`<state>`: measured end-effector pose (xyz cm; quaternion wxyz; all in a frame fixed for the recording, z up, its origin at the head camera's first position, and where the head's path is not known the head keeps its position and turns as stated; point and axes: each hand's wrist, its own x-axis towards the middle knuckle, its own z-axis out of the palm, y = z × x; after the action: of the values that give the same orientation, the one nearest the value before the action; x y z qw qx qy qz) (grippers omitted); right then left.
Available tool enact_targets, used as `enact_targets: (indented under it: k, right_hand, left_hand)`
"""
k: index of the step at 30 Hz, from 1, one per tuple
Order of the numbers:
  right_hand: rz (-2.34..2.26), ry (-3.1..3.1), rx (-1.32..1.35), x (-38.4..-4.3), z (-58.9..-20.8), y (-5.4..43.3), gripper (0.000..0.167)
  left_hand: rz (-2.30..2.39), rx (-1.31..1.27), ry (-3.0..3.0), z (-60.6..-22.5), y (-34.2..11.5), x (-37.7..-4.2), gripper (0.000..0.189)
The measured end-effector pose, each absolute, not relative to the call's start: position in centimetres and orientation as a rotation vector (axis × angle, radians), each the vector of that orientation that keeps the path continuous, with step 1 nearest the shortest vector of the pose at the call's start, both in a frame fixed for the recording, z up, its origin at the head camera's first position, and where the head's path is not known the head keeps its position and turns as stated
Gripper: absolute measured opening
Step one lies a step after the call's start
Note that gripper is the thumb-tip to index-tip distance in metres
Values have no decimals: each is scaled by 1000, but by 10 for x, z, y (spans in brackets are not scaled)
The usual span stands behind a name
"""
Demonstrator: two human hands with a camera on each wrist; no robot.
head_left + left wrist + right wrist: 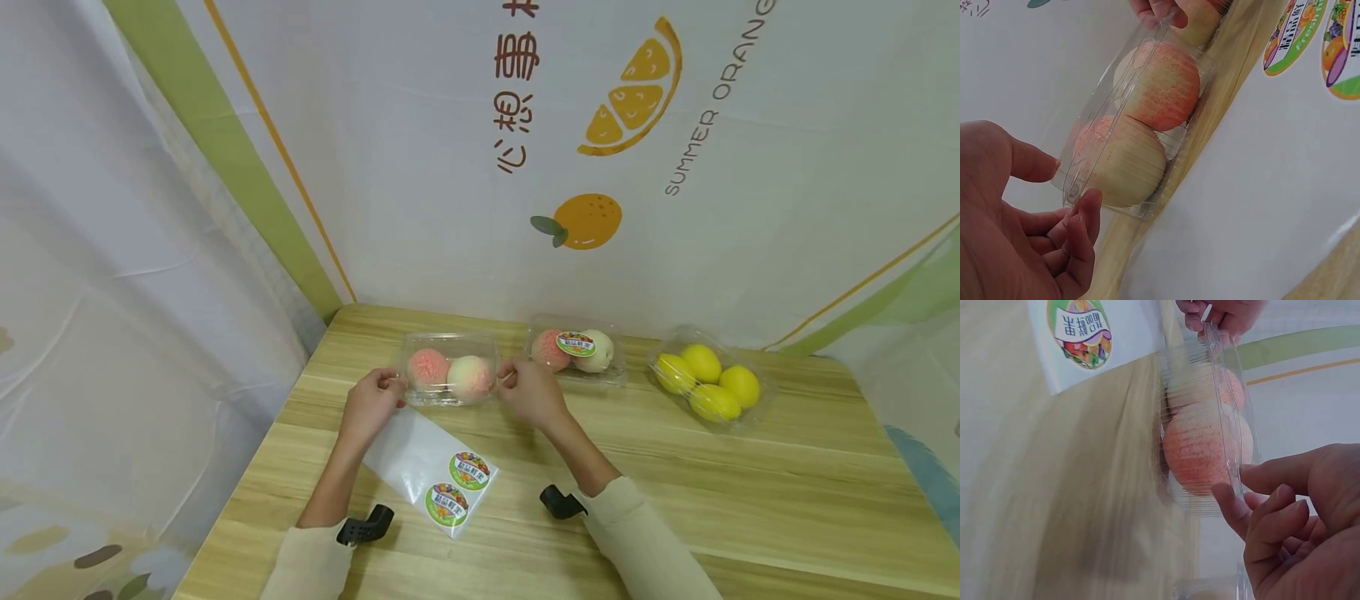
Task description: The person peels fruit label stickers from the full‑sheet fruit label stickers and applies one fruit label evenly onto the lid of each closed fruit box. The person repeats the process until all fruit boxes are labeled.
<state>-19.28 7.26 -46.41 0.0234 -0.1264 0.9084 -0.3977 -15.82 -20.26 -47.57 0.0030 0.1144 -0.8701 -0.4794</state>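
A clear plastic fruit box (pixel 450 401) with two peaches (pixel 428 369) inside stands near the back of the table. Its lid appears lowered over the fruit; whether it is latched cannot be made out. At the box's left end, my left hand (pixel 371 403) pinches the rim between thumb and fingers. My right hand (pixel 536 397) pinches the opposite end of the rim, the thumb (pixel 1275 475) above and a fingertip below. In the left wrist view, the ribbed box wall (pixel 1147 203) shows, with the peaches lying side by side.
In front of the box lies a white sticker sheet (pixel 408 454) with two oval fruit labels (pixel 447 505). A labelled box of two peaches (pixel 597 351) stands right of my right hand. Farther right is a clear box of several lemons (pixel 716 402). A printed curtain (pixel 420 208) hangs behind.
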Motion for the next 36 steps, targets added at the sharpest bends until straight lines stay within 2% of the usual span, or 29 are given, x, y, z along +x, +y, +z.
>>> enact_targets:
  k: [36]
  right_hand:
    - [-1518, 2606, -363, -158, -475, 113, 13]
  left_hand:
    - [-1647, 173, -2780, -464, -197, -130, 37]
